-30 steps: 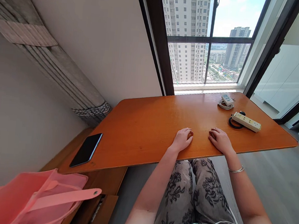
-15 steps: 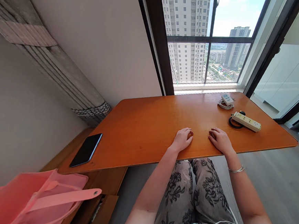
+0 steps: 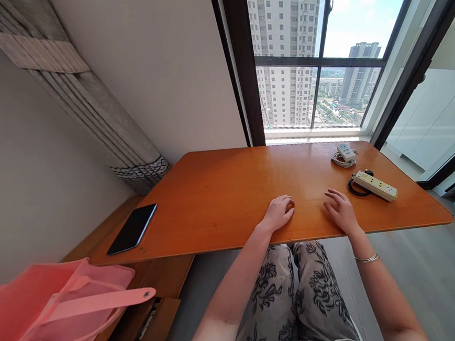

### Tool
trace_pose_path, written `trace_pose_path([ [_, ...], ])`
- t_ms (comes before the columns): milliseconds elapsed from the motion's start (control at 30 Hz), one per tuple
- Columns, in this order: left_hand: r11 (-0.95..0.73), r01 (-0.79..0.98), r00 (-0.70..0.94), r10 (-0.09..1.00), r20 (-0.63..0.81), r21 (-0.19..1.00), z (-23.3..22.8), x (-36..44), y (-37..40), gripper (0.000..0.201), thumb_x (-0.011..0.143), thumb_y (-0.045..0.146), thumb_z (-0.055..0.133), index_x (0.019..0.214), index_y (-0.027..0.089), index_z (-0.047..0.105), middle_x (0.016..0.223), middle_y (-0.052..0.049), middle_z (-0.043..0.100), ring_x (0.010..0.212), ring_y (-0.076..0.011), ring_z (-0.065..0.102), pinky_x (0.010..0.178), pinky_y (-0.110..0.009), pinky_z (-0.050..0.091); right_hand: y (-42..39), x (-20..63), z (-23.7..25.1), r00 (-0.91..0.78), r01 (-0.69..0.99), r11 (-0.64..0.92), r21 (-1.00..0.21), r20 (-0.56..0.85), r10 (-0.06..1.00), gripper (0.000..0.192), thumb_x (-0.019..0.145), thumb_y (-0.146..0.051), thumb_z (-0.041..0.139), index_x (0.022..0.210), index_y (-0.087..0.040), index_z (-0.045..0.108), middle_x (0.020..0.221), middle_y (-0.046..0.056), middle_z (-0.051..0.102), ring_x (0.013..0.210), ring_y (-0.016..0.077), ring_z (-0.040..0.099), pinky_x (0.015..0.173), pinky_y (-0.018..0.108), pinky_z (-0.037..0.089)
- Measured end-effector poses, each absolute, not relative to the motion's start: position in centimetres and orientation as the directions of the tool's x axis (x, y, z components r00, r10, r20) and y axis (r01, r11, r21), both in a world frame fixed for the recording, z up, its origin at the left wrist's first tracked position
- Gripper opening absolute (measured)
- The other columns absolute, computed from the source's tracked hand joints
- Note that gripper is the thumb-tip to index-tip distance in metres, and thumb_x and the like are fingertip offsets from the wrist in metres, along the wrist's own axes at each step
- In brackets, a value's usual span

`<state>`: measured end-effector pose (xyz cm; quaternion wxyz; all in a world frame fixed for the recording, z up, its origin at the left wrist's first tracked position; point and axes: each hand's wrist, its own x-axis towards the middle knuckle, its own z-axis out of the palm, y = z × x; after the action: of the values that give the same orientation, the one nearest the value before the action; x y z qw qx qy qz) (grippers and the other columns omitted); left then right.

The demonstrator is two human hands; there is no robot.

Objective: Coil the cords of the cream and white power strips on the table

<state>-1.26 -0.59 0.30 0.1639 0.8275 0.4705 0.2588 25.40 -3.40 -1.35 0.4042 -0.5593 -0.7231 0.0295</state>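
My left hand (image 3: pixel 279 212) rests on the orange-brown wooden table (image 3: pixel 218 191) near its front edge. Its fingers bend loosely, the thumb stands apart from them, and no object shows in it. Farther right, my right hand (image 3: pixel 340 211) is over the tabletop with its fingers spread and slightly blurred; it holds nothing. Nearest to that hand is a cream power strip (image 3: pixel 376 186) with a coiled black cord. Behind the strip lies a smaller white power strip (image 3: pixel 346 152) on its coiled white cable.
A dark-screened tablet (image 3: pixel 133 229) lies at the table's left end. Beside that end, at lower left, is a pink bag (image 3: pixel 52 298) with a strap. Beyond the table stands a window (image 3: pixel 318 62), and a gathered grey curtain (image 3: pixel 108 124) hangs along the left wall.
My right hand has shifted a little to the right, toward the cream power strip, and its fingers have spread. The left hand stays where it was.
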Motion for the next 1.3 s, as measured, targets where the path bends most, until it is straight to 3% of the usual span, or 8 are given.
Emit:
trace_pose_path([
  [133,-0.503,0.702,0.43,0.864,0.262,0.505,0.5,-1.2,-0.7,0.017,0.086,0.018,0.059,0.101,0.02,0.067,0.129,-0.01,0.067,0.126,-0.0272,0.058,0.109,-0.045,0.042,-2.7,30.5,-0.5,0.227,0.84,0.196,-0.507,0.654,0.722,0.044,0.086,-0.032,0.055,0.129,-0.021,0.062,0.142,0.014,0.054,0.134,0.0334,0.046,0.115,0.056,0.034],
  [233,-0.501,0.708,0.429,0.865,0.261,0.497,0.5,-1.1,-0.7,0.018,0.085,0.018,0.059,0.101,0.019,0.068,0.128,-0.01,0.067,0.125,-0.0271,0.058,0.109,-0.045,0.042,-1.8,35.6,0.1,0.407,0.856,-0.062,-0.514,0.593,0.695,0.052,0.078,-0.024,0.056,0.129,-0.015,0.058,0.146,0.019,0.048,0.137,0.037,0.04,0.116,0.057,0.03],
  [433,-0.504,0.71,0.426,0.864,0.269,0.492,0.4,-1.2,-0.6,0.019,0.085,0.018,0.059,0.101,0.019,0.068,0.127,-0.01,0.067,0.123,-0.0268,0.06,0.109,-0.045,0.043,-0.4,42.2,0.2,0.49,0.83,-0.333,-0.448,0.3,0.818,0.065,0.069,-0.035,0.065,0.13,-0.014,0.054,0.128,0.02,0.058,0.123,0.0385,0.052,0.104,0.054,0.041],
  [567,-0.51,0.706,0.423,0.86,0.285,0.492,0.2,-1.2,-0.5,0.019,0.084,0.018,0.06,0.101,0.02,0.068,0.125,-0.01,0.067,0.119,-0.0257,0.061,0.108,-0.044,0.045,-0.3,42.9,0.6,0.496,0.851,-0.412,-0.325,0.24,0.835,0.07,0.066,-0.039,0.069,0.13,-0.015,0.057,0.122,0.021,0.062,0.117,0.0415,0.056,0.096,0.053,0.046],
  [667,-0.512,0.704,0.423,0.859,0.288,0.493,0.0,-1.2,-0.5,0.019,0.084,0.018,0.06,0.101,0.02,0.068,0.126,-0.01,0.067,0.119,-0.026,0.061,0.108,-0.044,0.044,-0.5,42.3,1.7,0.452,0.866,-0.388,-0.314,0.161,0.877,0.07,0.066,-0.051,0.073,0.124,-0.015,0.064,0.116,0.021,0.066,0.109,0.0403,0.061,0.085,0.049,0.05],
  [833,-0.513,0.694,0.415,0.858,0.301,0.506,-0.1,-1.2,-0.4,0.02,0.083,0.018,0.061,0.102,0.02,0.067,0.125,-0.01,0.067,0.121,-0.0269,0.06,0.108,-0.046,0.044,-1.2,39.6,3.0,0.424,0.811,-0.33,-0.484,0.097,0.9,0.063,0.067,-0.063,0.073,0.107,-0.014,0.071,0.102,0.019,0.073,0.089,0.0345,0.068,0.069,0.042,0.05],
  [1100,-0.544,0.555,0.366,0.839,0.402,0.629,-0.6,-1.1,-0.2,0.025,0.084,0.015,0.059,0.108,0.018,0.063,0.118,-0.01,0.068,0.112,-0.0227,0.064,0.102,-0.042,0.05,-1.4,28.6,2.6,0.134,0.526,0.067,-0.848,0.16,0.978,0.046,0.069,-0.051,0.075,0.101,-0.018,0.072,0.105,0.01,0.075,0.094,0.0287,0.068,0.082,0.038,0.051],
  [1300,-0.471,0.447,0.177,0.88,0.44,0.761,-0.3,-1.1,0.0,0.017,0.088,0.021,0.057,0.104,0.018,0.062,0.091,-0.004,0.066,0.069,-0.0127,0.06,0.064,-0.026,0.051,-1.9,22.3,4.0,-0.058,0.261,0.247,-0.933,0.24,0.969,0.058,0.067,-0.057,0.078,0.109,-0.018,0.069,0.106,0.008,0.072,0.096,0.0261,0.065,0.084,0.037,0.05],
])
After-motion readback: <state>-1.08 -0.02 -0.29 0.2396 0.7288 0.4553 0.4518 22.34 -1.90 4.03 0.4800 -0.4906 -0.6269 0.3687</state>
